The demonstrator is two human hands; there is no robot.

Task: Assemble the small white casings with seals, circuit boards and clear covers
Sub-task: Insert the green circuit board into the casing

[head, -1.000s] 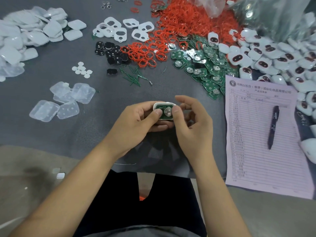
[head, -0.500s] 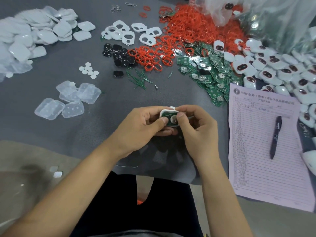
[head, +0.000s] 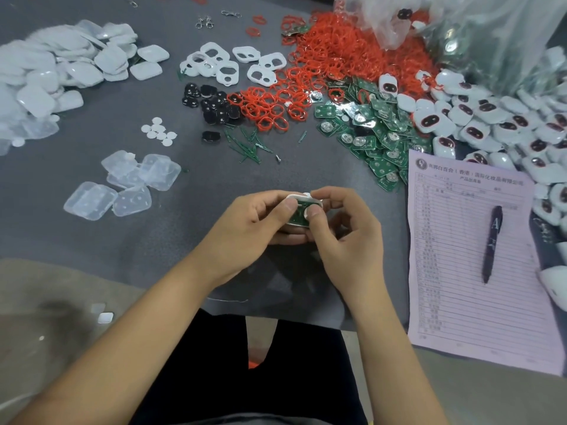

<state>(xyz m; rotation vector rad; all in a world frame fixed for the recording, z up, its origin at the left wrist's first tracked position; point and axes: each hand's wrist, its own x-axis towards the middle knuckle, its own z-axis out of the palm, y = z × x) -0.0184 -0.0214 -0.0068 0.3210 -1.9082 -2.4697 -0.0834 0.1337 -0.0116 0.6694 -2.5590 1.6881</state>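
Looks like a small hand-assembly workshop, piecework style. The grey tabletop is buried in sorted bulk parts: a big heap of red seals, green circuit boards, clear covers, white casings spilling from a plastic bag. There's also a printed tally sheet with a pen on it.

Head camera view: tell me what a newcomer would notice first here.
The big heap of bright red rubber seal rings at the top centre of the grey table stands out most. Next come the left hand and right hand at the middle, both thumbs pressing a small white casing with a green circuit board. At the right lies a pale printed form with a dark pen on it.
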